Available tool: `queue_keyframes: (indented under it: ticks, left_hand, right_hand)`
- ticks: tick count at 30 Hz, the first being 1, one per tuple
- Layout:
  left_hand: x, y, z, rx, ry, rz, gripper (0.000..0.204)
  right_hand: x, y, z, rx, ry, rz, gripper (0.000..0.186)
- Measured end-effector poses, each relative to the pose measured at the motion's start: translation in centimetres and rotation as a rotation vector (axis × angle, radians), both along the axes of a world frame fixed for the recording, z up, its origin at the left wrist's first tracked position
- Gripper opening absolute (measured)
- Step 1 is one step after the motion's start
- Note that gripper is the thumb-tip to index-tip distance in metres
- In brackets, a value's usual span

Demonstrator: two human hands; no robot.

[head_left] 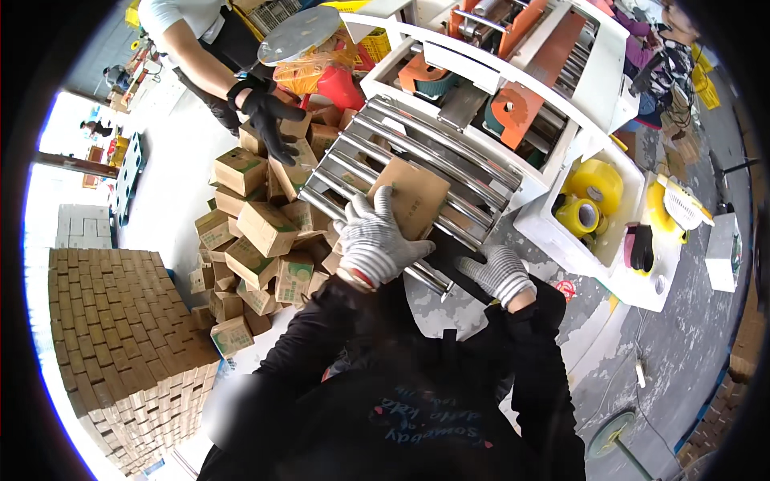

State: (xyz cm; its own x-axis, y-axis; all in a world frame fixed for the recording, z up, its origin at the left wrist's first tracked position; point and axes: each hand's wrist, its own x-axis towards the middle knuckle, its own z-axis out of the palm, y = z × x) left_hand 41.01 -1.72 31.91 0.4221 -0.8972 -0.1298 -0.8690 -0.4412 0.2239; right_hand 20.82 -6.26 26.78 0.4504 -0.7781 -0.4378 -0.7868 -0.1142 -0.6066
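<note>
A flat-topped brown cardboard box [411, 197] rests on the metal rollers [401, 144] of a short conveyor in front of me. My left hand [375, 242], in a grey-and-white striped glove, lies against the box's near left side. Its fingers are spread and the thumb points right; it does not wrap round the box. To the right, my right hand [499, 274] wears a matching glove. It is off the box, close to the near end of the rollers, with fingers stretched leftward and nothing visible in them.
Left of the rollers lies a heap of small cardboard boxes [267, 228], where a co-worker's black-gloved hand [273, 120] reaches in. A white-and-orange machine [513, 88] stands beyond. At right, a white foam bin [553, 220] holds yellow tape rolls. Stacked cartons [120, 321] rise at left.
</note>
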Motion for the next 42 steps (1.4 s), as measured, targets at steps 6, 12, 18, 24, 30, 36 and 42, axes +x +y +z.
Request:
queue_keyframes:
  ticks: [6,12,18,24,30,36,42]
  left_hand:
    - [1.7,-0.4,0.3,-0.277,-0.052,0.019,0.086]
    - [11.4,-3.5,7.7,-0.445,0.057,0.295,0.091]
    - [21.6,-7.1,8.2,-0.381,0.288,0.520,0.104]
    - [29.8,-9.1,6.4,-0.488,0.205,0.631,0.100]
    - [17.7,-5.7,6.1,-0.751,0.291,-0.064,0.045]
    - [7.2,0.2,-1.0,0.004,1.564,-0.217,0.049]
    - [3.8,0.3,-1.5,0.122,1.633,-0.130,0.027]
  right_hand:
    - [1.2,-2.0,-2.9,0.048,-0.176,-0.166,0.055]
    - [0.5,0.6,1.4,0.454,-0.795,-0.544,0.037]
    - [1.0,2.6,0.4,0.279,-0.559,-0.278,0.038]
    - [0.8,3.0,-0.4,0.238,-0.501,-0.227,0.041]
    - [0.3,3.9,1.8,0.248,-0.691,-0.349,0.045]
    - [-0.9,4.2,2.9,0.179,-0.748,-0.232,0.047]
    - [-2.3,4.3,2.9,0.159,-0.695,-0.181,0.045]
